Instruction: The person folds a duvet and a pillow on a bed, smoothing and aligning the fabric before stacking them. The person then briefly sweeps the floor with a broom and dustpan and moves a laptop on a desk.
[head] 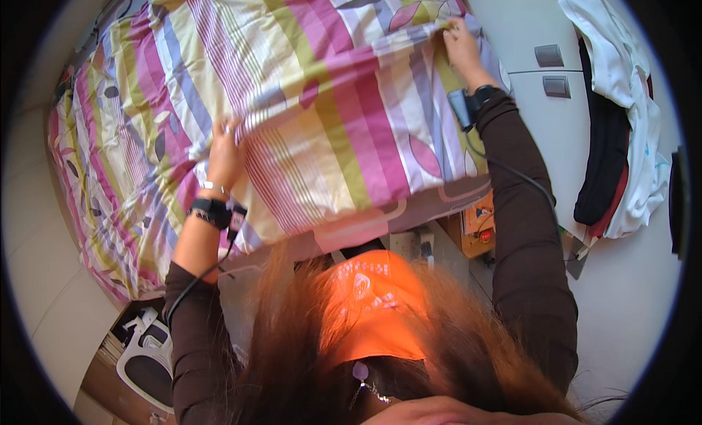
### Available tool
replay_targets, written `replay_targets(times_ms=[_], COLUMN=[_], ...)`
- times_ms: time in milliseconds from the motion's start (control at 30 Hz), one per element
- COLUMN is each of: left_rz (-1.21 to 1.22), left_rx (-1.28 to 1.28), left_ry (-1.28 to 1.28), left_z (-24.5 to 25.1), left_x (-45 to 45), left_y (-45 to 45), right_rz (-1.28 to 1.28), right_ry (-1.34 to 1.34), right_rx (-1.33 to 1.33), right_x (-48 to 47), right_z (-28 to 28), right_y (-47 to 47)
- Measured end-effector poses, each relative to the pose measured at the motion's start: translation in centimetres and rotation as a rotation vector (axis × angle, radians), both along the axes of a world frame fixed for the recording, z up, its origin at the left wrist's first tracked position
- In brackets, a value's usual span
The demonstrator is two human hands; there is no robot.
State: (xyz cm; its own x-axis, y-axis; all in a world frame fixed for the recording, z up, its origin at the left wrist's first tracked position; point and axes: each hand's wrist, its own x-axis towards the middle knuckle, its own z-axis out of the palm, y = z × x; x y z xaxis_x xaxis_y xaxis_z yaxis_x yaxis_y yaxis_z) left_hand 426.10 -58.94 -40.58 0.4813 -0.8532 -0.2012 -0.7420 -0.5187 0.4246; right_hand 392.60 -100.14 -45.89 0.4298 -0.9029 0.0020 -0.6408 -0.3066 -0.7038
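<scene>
A duvet cover [192, 58] with magenta, olive, white and lilac stripes and leaf prints lies spread over a bed before me. My left hand [225, 151] grips a gathered fold of it left of the middle. Farther up and to the right, my right hand [460, 44] pinches the same fold near the bed's right side. Between the two hands the raised fold [340, 71] runs taut on a slant. Below it, the near part of the cover hangs towards me, over pinkish-grey bedding [362, 227] at the bed's edge. Wrinkles bunch up left of my left hand.
White cabinet doors [526, 112] with grey handles stand on the right, with white, black and red clothes [620, 112] hanging there. An open wooden drawer or shelf [471, 227] is under the bed's near right corner. A white-framed chair [145, 364] stands at lower left.
</scene>
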Motion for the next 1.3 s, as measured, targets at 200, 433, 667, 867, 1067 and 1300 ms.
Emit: replay_targets(times_ms=[200, 433, 667, 867, 1067, 1300], left_rz=[-0.582, -0.605, -0.525, -0.707, -0.178, -0.183], left_rx=[0.268, 0.195, 0.357, 0.647, 0.362, 0.769], left_ry=[0.172, -0.129, 0.139, 0.466, 0.366, -0.012], left_z=[-1.4, -7.0, -5.9, -4.0, -4.3, -4.2], left_x=[-9.1, -14.9, -13.9, -16.8, -4.5, 12.9], left_y=[2.4, 11.6, 12.8, 17.1, 13.2, 16.3], right_rz=[0.422, 0.984, 0.609, 0.742, 0.407, 0.183], right_ry=[0.357, 0.934, 0.622, 0.679, 0.412, 0.669], right_rx=[0.202, -0.112, 0.005, 0.321, 0.155, -0.04], right_x=[-10.1, -17.0, -16.6, -21.3, -9.7, -1.4], right_z=[2.0, 2.7, 2.5, 4.7, 0.8, -1.7], right_y=[11.5, 19.6, 17.3, 22.7, 15.8, 10.7])
